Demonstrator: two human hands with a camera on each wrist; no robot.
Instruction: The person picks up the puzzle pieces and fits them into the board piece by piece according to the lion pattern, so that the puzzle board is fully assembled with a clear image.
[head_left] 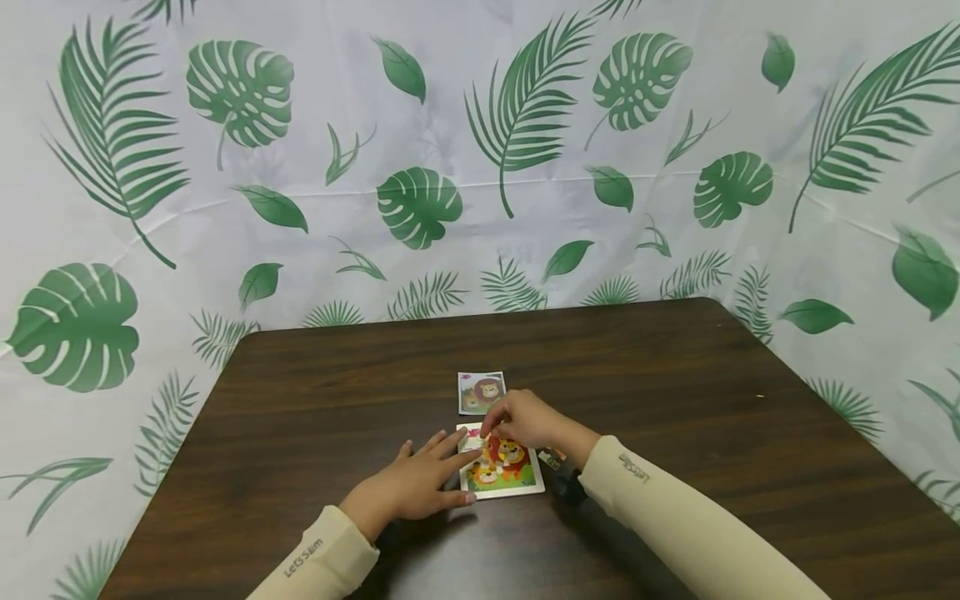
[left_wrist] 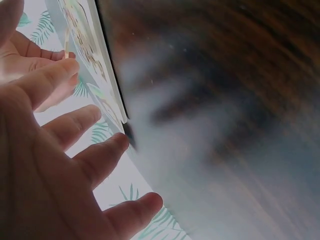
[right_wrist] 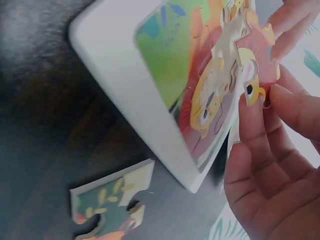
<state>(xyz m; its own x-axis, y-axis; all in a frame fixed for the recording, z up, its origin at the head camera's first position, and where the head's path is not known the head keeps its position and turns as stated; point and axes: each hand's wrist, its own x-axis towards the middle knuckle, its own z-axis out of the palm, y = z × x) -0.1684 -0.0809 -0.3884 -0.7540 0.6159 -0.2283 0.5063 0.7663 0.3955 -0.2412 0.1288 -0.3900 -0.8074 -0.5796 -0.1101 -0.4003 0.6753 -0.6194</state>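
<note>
A white-framed jigsaw puzzle (head_left: 517, 477) with a lion picture lies on the table in the head view. My right hand (head_left: 528, 421) is over its upper part, pinching a puzzle piece (right_wrist: 262, 62) between thumb and fingers. That piece shows red mane and part of a yellow face with one eye, and it is tilted above the board in the right wrist view. My left hand (head_left: 420, 483) has its fingers spread, fingertips at the puzzle's left side. In the left wrist view, the left fingers (left_wrist: 107, 155) are extended and hold nothing.
Beyond the puzzle lies a picture card (head_left: 472, 398) with the same lion scene. A loose puzzle piece (right_wrist: 112, 202), dark green with leaves, rests on the table right of the frame. The dark wooden table (head_left: 337, 375) meets a leaf-patterned cloth (head_left: 315, 242) at its back edge.
</note>
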